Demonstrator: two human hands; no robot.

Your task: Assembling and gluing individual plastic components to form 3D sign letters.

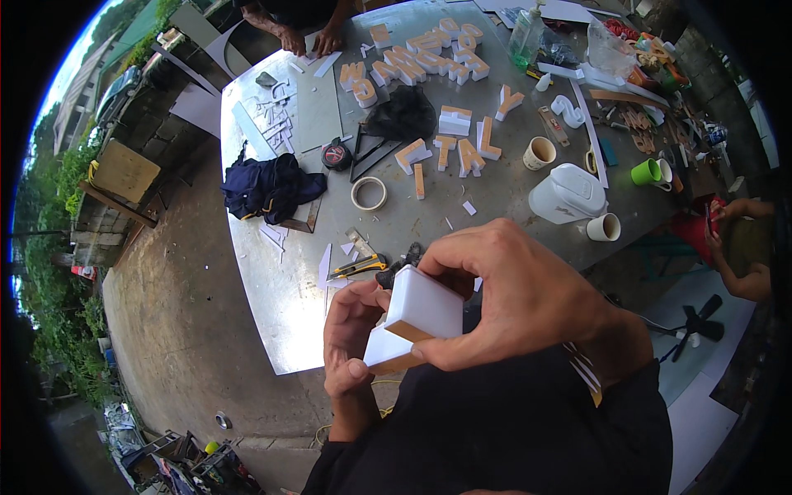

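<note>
Close to my chest, both hands hold a block letter point(427, 304) with white faces and tan edges. My left hand point(351, 334) grips its left side, thumb at the lower corner. Curled over the other side is my right hand point(520, 289), with its thumb along the bottom tan edge and fingers at the upper edge. Which letter it is cannot be made out. Just beyond lie a yellow-and-black utility knife point(360, 266) and a small dark object point(400, 262), partly hidden by my fingers.
On the metal table point(495, 194) lie several block letters point(412, 62), a tape roll point(369, 194), a tape measure point(336, 154), dark cloth point(268, 188), a white jug point(568, 194) and cups point(539, 153). A co-worker's hands point(309, 41) work at the far edge; another person point(738, 239) is at right.
</note>
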